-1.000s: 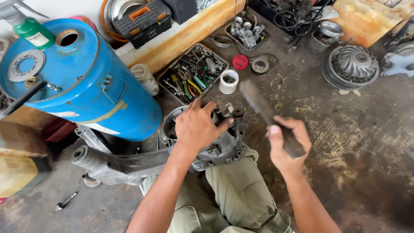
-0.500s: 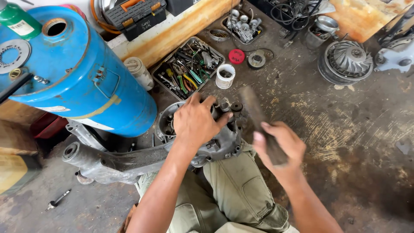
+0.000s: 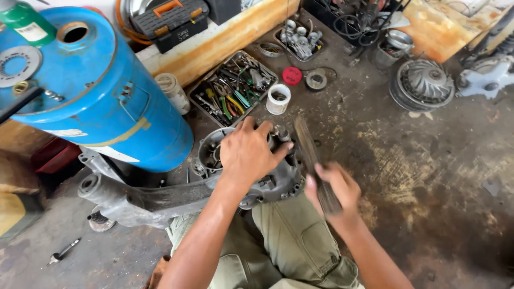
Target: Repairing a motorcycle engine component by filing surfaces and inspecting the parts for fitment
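Observation:
A grey metal engine casing [image 3: 267,179] lies on the dirty floor between my knees, with a long arm [image 3: 144,198] running out to the left. My left hand [image 3: 249,152] lies flat on top of the casing, fingers spread. My right hand [image 3: 332,187] is closed around the handle of a long dark flat tool [image 3: 308,147], blurred by motion, whose tip points away from me just right of the casing.
A big blue drum [image 3: 91,96] stands at the left. A tray of hand tools [image 3: 235,88], a white cup [image 3: 278,99], a red lid [image 3: 292,75] and a ribbed round metal part [image 3: 423,83] lie beyond. A small tool [image 3: 63,251] lies lower left.
My right hand has swung the dark tool leftward, closer to the casing. My left hand has stayed on the casing.

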